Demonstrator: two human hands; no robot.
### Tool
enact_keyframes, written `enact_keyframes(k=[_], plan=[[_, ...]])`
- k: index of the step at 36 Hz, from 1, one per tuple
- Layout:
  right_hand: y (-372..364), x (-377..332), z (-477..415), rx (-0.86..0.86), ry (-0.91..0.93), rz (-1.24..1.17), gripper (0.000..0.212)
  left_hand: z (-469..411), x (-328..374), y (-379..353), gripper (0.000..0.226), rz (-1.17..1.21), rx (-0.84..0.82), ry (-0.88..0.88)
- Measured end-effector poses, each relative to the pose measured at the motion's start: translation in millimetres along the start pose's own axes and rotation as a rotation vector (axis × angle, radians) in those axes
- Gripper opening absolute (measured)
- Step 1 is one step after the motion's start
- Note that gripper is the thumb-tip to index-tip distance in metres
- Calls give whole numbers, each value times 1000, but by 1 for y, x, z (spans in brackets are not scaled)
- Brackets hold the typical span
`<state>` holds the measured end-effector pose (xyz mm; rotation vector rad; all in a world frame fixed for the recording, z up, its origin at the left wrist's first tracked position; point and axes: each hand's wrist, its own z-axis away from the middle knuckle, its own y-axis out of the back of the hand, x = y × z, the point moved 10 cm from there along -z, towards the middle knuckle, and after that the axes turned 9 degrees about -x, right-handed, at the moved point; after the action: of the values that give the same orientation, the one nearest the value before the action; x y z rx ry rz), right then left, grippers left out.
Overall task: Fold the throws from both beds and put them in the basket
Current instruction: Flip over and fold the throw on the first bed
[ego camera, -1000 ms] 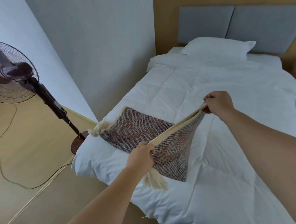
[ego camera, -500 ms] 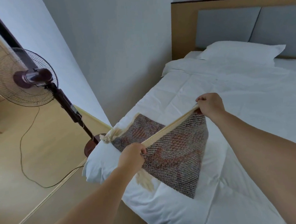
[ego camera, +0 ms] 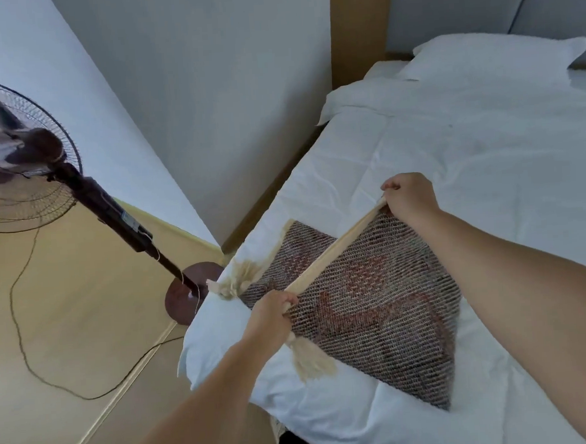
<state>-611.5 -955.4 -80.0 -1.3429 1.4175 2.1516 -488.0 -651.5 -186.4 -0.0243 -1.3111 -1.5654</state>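
Now both hands have lowered the throw closer to the bed.

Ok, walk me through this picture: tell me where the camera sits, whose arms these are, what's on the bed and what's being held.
There is no machine here. The camera is worn on a person's head and looks forward and down, so the two bare arms are that person's own. The left hand and right hand each grip one end of the cream edge of a woven, red-patterned throw with tassels, stretched taut between them; the rest lies on the bed's white duvet. A white pillow sits by the headboard. A standing fan is on the wooden floor to the left. No basket is in view.
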Motion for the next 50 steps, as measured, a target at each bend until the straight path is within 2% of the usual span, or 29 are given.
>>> enact_keyframes(k=[7,19,25,35,37,40,42,44,46,50], plan=[[-104,-1,-66,16,-125,44,29,-81,-84,19,61,54,-198,22],[-275,44,-185,-51,-237,129,28,-198,-196,4,65,115,-358,96],[-342,67,-225,-132,-278,208,28,-228,-229,-9,68,84,-372,92],[-406,98,-252,-226,-349,277,34,-254,-263,-26,74,-52,-358,77],[-416,103,-248,-268,-314,250,33,-257,-264,-30,73,-147,-347,88],[-426,96,-234,-309,-139,201,36,-262,-247,-27,67,-380,-206,15],[-434,93,-222,-337,6,358,48,-265,-228,-34,62,-429,-138,-96],[-445,102,-212,-393,81,618,59,-267,-209,-51,59,-456,-145,-204],[-450,122,-204,-432,65,776,69,-270,-197,-74,61,-490,-202,-255],[-428,159,-192,-413,-2,837,77,-276,-187,-110,66,-607,-243,-284]])
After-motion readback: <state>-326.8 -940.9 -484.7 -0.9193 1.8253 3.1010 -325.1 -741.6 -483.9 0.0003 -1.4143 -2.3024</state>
